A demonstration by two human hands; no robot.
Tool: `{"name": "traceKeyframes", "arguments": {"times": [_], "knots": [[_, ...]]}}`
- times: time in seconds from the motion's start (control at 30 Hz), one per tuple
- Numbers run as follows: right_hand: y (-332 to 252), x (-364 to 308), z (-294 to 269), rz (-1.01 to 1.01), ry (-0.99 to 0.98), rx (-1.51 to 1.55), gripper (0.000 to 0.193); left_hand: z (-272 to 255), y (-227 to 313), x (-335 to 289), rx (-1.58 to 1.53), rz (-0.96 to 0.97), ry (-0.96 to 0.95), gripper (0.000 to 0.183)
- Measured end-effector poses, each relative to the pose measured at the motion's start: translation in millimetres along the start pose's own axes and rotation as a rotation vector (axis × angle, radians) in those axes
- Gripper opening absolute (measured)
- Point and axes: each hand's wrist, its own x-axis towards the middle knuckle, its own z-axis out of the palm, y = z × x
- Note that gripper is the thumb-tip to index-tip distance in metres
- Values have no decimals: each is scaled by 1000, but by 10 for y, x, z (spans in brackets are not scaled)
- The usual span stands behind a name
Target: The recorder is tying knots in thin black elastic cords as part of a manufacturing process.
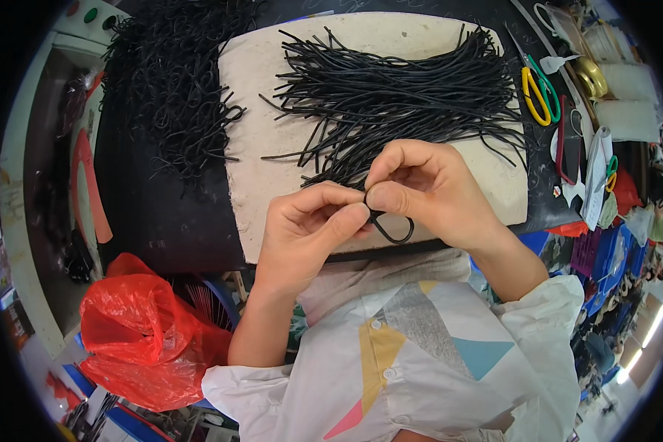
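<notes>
Between my two hands is a thin black cord [395, 240], bent into a small loop that hangs below the fingertips. My left hand [309, 228] pinches it between thumb and forefinger. Close against it, my right hand [423, 191] grips the same cord with thumb and fingertips; where the strands cross is hidden by the fingers. Just beyond my hands, a thick bundle of straight black cords [398, 85] lies across a pale board [254, 147]. To the left, a big heap of looped black cords [177, 81] spills onto the board's edge.
Scissors with yellow and green handles [536, 96] lie right of the board on the black tabletop [162, 228]. Near them are a dark red-handled tool [564, 147] and a folded paper [598, 173]. A red plastic bag [144, 317] hangs at the lower left beside my arm.
</notes>
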Motion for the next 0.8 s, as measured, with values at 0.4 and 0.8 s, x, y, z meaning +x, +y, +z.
{"name": "traceKeyframes", "arguments": {"times": [0.4, 0.8], "knots": [[-59, -59, -26, -70, -24, -470, 13, 13, 109, -47, 456, 146, 68, 12], [-28, -139, -10, -284, 100, -677, 11, 9, 147, -37, 407, 56, 80, 7]]}}
